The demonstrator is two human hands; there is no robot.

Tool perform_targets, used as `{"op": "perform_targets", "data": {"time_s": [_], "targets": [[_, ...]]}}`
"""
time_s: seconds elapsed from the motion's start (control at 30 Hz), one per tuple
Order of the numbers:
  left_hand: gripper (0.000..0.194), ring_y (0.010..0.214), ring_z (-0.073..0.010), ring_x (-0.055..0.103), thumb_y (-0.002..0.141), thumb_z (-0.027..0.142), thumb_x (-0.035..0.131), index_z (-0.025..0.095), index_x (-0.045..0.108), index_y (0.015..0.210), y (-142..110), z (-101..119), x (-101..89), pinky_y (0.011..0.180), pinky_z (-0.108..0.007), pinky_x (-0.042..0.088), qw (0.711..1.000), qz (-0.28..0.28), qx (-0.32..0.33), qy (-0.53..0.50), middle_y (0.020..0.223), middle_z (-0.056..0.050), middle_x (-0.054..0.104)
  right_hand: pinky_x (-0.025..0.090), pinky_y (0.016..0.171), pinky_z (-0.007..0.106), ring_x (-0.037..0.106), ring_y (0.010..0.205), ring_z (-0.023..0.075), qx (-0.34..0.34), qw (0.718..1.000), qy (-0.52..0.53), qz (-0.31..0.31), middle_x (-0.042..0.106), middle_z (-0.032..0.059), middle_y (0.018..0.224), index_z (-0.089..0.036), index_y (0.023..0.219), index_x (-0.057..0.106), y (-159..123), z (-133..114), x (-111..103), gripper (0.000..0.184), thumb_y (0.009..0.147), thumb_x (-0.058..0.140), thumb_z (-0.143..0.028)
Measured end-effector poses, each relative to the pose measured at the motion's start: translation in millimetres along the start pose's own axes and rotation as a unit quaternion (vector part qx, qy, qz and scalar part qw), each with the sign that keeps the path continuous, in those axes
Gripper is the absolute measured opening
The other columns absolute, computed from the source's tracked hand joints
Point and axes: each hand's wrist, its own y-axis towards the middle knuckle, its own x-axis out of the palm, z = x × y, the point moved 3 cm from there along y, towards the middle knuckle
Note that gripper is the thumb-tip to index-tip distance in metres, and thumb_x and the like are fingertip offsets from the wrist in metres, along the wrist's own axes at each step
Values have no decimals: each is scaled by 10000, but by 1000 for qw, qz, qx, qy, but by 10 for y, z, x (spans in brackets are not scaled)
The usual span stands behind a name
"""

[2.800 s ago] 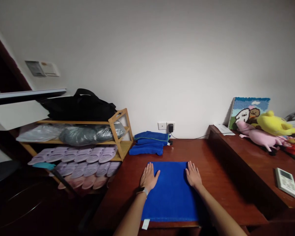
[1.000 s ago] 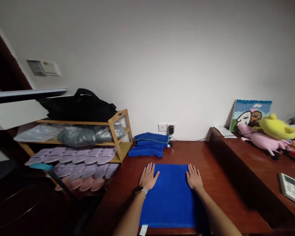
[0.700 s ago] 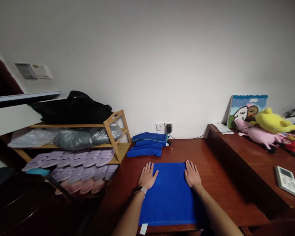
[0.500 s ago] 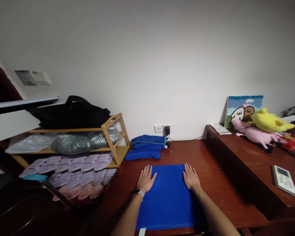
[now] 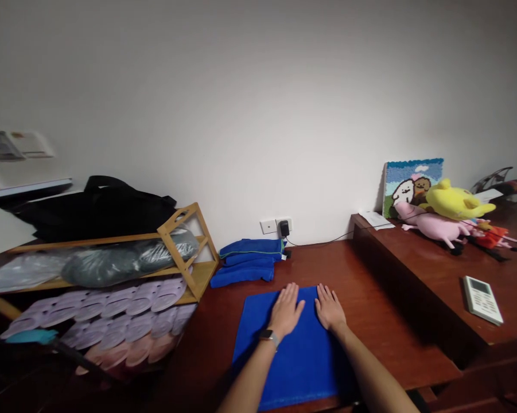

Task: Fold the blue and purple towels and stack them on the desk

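Note:
A blue towel (image 5: 301, 361) lies spread flat on the reddish-brown wooden table (image 5: 383, 332). My left hand (image 5: 286, 311) rests palm down on the towel's upper middle, fingers stretched out; a watch is on that wrist. At the towel's far right corner lies my right hand (image 5: 329, 307), also flat with its fingers extended. Neither hand grips anything. Against the wall, beyond the left hand, more blue towels (image 5: 249, 258) are folded in a small pile.
On the left stands a wooden rack (image 5: 193, 246) with several lilac and pink slippers (image 5: 124, 304) and a black bag (image 5: 98, 209) on top. The raised surface at right bears a white remote-like device (image 5: 482, 300), plush toys (image 5: 456, 201) and a dog picture (image 5: 413, 180). A black plug (image 5: 284, 228) sits in the wall socket.
My left hand has moved right, from the towel's left edge to its upper middle. My right hand stays near the far right corner. The view has turned slightly to the right.

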Motion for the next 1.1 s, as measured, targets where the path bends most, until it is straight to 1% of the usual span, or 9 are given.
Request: {"op": "perform_targets", "data": {"time_s": [0.07, 0.1, 0.17, 0.2, 0.27, 0.5, 0.6, 0.7, 1.1], "targets": [[688, 1558, -222, 218, 1049, 540, 116, 176, 248, 1618, 114, 326, 176, 1274, -452, 204, 999, -16, 27, -22, 1670, -87, 302, 20, 1265, 379, 65, 1570, 181, -9, 1000, -10, -4, 137, 13, 1696, -127, 1629, 174, -2, 5, 8, 660, 1028, 125, -398], [678, 1556, -227, 225, 1050, 528, 110, 185, 241, 1621, 149, 425, 263, 1272, -462, 206, 999, -22, 23, -29, 1668, -89, 305, 20, 1264, 378, 60, 1570, 180, -12, 1000, -15, -6, 133, 9, 1696, -134, 1629, 177, 0, 8, 14, 657, 1028, 131, -392], [670, 1554, -235, 233, 1048, 521, 104, 201, 227, 1625, 165, 484, 396, 1270, -478, 202, 999, -32, 6, -37, 1666, -88, 308, 20, 1263, 376, 57, 1570, 177, -14, 1000, -21, -8, 132, 6, 1696, -142, 1630, 177, 6, 13, 26, 654, 1027, 140, -392], [675, 1554, -237, 232, 1046, 529, 106, 205, 223, 1626, 146, 446, 430, 1271, -482, 197, 999, -37, -5, -37, 1666, -87, 307, 22, 1263, 375, 61, 1570, 177, -11, 1000, -21, -7, 136, 7, 1696, -141, 1631, 176, 9, 15, 30, 657, 1027, 140, -397], [702, 1558, -241, 216, 1037, 567, 120, 200, 221, 1627, 62, 252, 417, 1273, -481, 187, 998, -44, -28, -32, 1672, -88, 289, 26, 1264, 375, 74, 1569, 177, -3, 1000, -17, -4, 147, 11, 1694, -134, 1630, 173, 13, 18, 37, 665, 1028, 127, -412], [852, 1567, -261, 173, 992, 692, 140, 121, 244, 1615, -484, -974, 1, 1272, -455, 175, 986, -50, -156, 17, 1686, -125, 217, 8, 1266, 376, 79, 1568, 181, 2, 1000, -5, 3, 153, 12, 1696, -129, 1630, 166, 28, 36, 67, 699, 1032, 95, -482], [871, 1568, -266, 168, 982, 710, 138, 121, 235, 1616, -648, -1284, -47, 1263, -456, 194, 982, -45, -182, 29, 1687, -124, 215, 13, 1266, 384, 79, 1569, 187, 1, 1000, -7, 3, 147, 19, 1698, -124, 1630, 163, 35, 46, 86, 701, 1031, 101, -483], [891, 1570, -269, 156, 976, 717, 129, 104, 232, 1614, -698, -1351, -22, 1262, -444, 195, 980, -37, -192, 28, 1691, -125, 201, 19, 1267, 387, 78, 1569, 192, 3, 1000, -15, 2, 146, 23, 1699, -118, 1631, 151, 39, 43, 97, 702, 1029, 107, -476], [893, 1568, -287, 165, 976, 723, 142, 102, 263, 1606, -700, -1271, -69, 1262, -469, 187, 979, -27, -198, 27, 1683, -133, 222, 13, 1264, 386, 49, 1570, 180, 26, 999, -35, -29, 115, 23, 1706, -125, 1636, 99, 60, -8, 79, 690, 1028, 120, -450]]}}
